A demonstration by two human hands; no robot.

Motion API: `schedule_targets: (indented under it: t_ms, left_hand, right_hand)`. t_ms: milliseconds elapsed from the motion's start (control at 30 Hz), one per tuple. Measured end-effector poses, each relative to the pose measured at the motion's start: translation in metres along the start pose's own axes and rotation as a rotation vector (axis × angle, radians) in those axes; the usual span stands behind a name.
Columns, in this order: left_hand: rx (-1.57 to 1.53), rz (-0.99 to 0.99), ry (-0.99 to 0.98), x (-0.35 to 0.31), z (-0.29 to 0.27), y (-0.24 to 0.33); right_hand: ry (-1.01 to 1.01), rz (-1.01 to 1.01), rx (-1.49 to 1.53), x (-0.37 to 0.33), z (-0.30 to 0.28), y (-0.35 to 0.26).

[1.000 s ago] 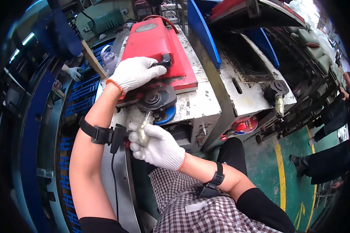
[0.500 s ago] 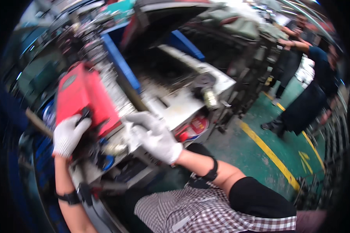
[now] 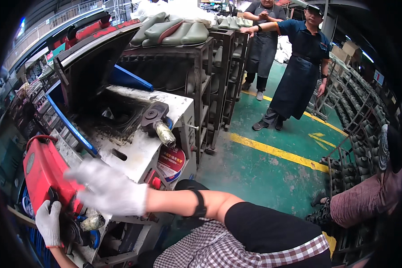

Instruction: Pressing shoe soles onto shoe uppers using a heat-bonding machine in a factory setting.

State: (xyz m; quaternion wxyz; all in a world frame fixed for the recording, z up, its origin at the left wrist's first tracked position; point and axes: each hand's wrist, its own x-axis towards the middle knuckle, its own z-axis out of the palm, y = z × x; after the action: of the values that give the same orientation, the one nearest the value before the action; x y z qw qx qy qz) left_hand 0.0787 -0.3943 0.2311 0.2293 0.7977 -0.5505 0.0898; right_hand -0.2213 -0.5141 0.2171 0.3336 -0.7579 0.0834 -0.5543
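A white knit glove covers my left hand (image 3: 48, 223), whose fingers are closed around a black handle (image 3: 53, 195) at the near end of a red machine cover (image 3: 42, 169). My right hand (image 3: 111, 190), gloved the same way, is raised in front of the machine's white top (image 3: 136, 154), to the right of the red cover. Its fingers are stretched out and blurred by motion, and nothing shows in them. Below it a wrapped, yellowish machine handle (image 3: 93, 221) sticks out near my left hand.
A dark lid (image 3: 91, 58) stands raised over the machine's open well, with blue side panels (image 3: 71, 118). A knob with a wrapped grip (image 3: 165, 134) juts from the top. Racks (image 3: 201, 85) hold green shoe lasts (image 3: 194, 33). Two aproned people (image 3: 299, 71) stand beyond; another person's sleeve (image 3: 362, 201) shows right.
The view has swung right, so the machine now sits farther left. My left hand keeps to the black handle. My right hand has moved closer to the red cover, fingers still extended.
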Motion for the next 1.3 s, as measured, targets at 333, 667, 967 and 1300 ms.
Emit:
schedule_targets:
  t_ms: [333, 667, 967, 1300]
  left_hand:
    - [0.049, -0.059, 0.057, -0.006, -0.002, 0.014]
    - [0.037, -0.103, 0.106, -0.01, -0.006, 0.029]
    - [0.067, -0.141, 0.11, -0.012, -0.011, 0.041]
    - [0.035, -0.16, 0.11, -0.013, -0.012, 0.042]
  right_hand:
    - [-0.79, 0.232, -0.38, -0.005, 0.109, 0.009]
    - [-0.784, 0.302, -0.25, -0.002, 0.092, 0.004]
    - [-0.846, 0.31, -0.243, 0.003, 0.085, -0.002]
    - [-0.823, 0.309, -0.206, 0.0, 0.088, 0.002]
